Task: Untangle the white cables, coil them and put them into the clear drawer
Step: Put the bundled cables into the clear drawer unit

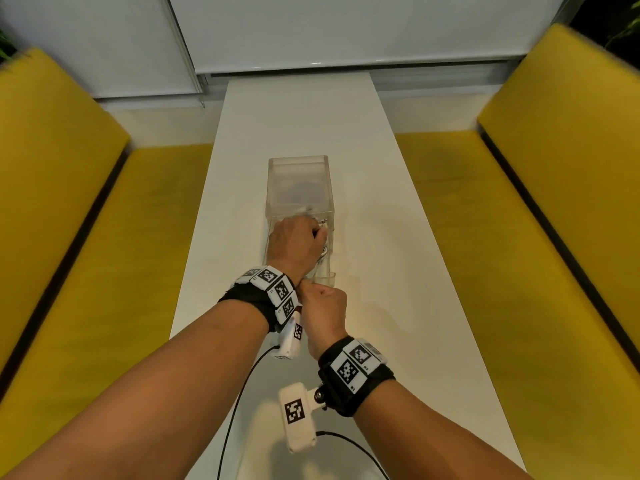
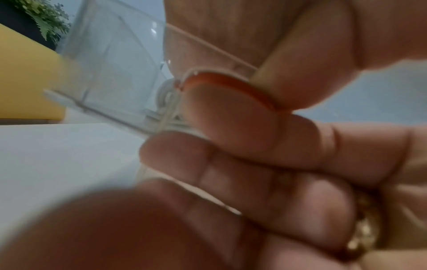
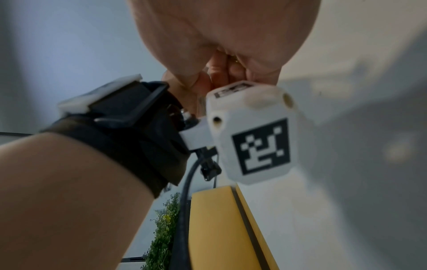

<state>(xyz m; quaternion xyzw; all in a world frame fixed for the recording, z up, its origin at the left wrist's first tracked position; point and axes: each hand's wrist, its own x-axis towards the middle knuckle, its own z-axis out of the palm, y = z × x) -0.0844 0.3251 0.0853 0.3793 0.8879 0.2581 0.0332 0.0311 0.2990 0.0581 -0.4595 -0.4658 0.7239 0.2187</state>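
A clear drawer (image 1: 331, 276) is pulled out of its clear case (image 1: 298, 174) toward me on the white table (image 1: 398, 271). My left hand (image 1: 294, 244) reaches down into the drawer with its fingers curled on a white cable (image 1: 323, 252). A plug end sticks out past the knuckles. Through the drawer wall in the left wrist view the cable's coil (image 2: 165, 98) shows blurred below the left hand (image 2: 231, 27). My right hand (image 1: 325, 303) is curled at the drawer's front, and its thumb and fingers (image 2: 254, 146) pinch the clear handle lip (image 2: 219, 76).
Yellow benches (image 1: 62, 202) (image 1: 554, 202) flank the narrow table on both sides. Black camera leads (image 1: 239, 403) trail over the near end of the table. The left wrist camera (image 3: 254, 131) hangs close under my right hand (image 3: 219, 36). A wall closes the far end.
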